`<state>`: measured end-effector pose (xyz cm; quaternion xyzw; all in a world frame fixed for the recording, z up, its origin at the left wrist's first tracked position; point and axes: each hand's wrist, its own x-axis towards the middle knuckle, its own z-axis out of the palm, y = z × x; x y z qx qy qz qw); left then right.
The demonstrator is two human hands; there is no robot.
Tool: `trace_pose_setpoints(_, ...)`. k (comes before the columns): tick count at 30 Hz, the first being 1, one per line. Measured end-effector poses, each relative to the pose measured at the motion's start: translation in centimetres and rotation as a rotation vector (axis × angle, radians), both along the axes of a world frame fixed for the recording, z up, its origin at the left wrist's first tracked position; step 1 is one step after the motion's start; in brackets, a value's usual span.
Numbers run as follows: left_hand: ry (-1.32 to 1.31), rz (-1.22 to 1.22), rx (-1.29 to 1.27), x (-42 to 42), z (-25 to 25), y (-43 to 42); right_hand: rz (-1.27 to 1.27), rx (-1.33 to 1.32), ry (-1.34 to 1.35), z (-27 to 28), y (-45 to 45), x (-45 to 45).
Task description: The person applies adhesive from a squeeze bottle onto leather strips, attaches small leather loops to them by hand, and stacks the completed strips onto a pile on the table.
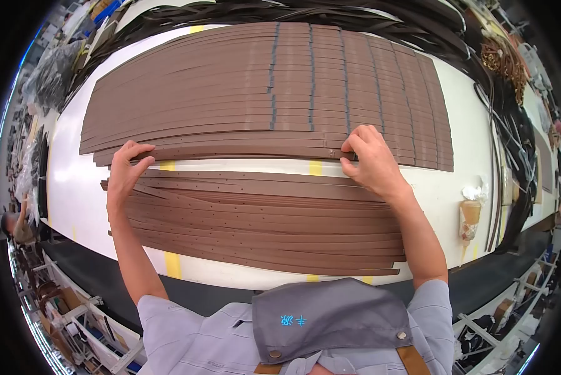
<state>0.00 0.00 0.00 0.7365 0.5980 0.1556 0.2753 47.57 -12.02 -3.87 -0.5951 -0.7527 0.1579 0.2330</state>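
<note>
My left hand curls its thumb and forefinger around the left part of a long brown strip, which looks like leather. Farther right, my right hand grips the same strip, its fingertips bent over the edge. This strip lies along the near side of a wide sheet of overlapping brown strips, crossed by several dark blue lines on its right half. Closer to my body, between my forearms, lies a looser pile of brown strips with small holes. My fingers partly hide the held strip.
A white table with yellow tape marks carries the strips. To the right lies a bottle with brownish contents, its nozzle toward me. Dark strips heap along the far edge. Clear plastic and another person are at left.
</note>
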Motion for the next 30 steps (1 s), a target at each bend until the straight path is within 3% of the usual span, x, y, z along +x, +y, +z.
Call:
trace_pose_setpoints(6,0.1,-0.043,0.128,-1.1,-3.2,0.8,0.018,0.056,-0.072,-0.2,0.4,-1.3)
trace_pose_setpoints(11,0.201,-0.028,0.381,-0.5,-4.7,0.3,0.009,0.05,-0.122,-0.5,0.4,-1.3)
trace_pose_setpoints(14,0.149,-0.056,0.457,1.9,-4.6,-1.0,0.003,0.051,-0.135,-0.7,0.3,-1.2)
trace_pose_setpoints(20,0.032,-0.272,0.409,9.0,-3.7,-4.1,-0.002,0.036,-0.157,-0.8,0.3,-1.2)
trace_pose_setpoints(30,-0.037,-0.347,0.302,13.6,-5.4,-4.4,-0.017,0.049,-0.181,-0.8,0.3,-1.5)
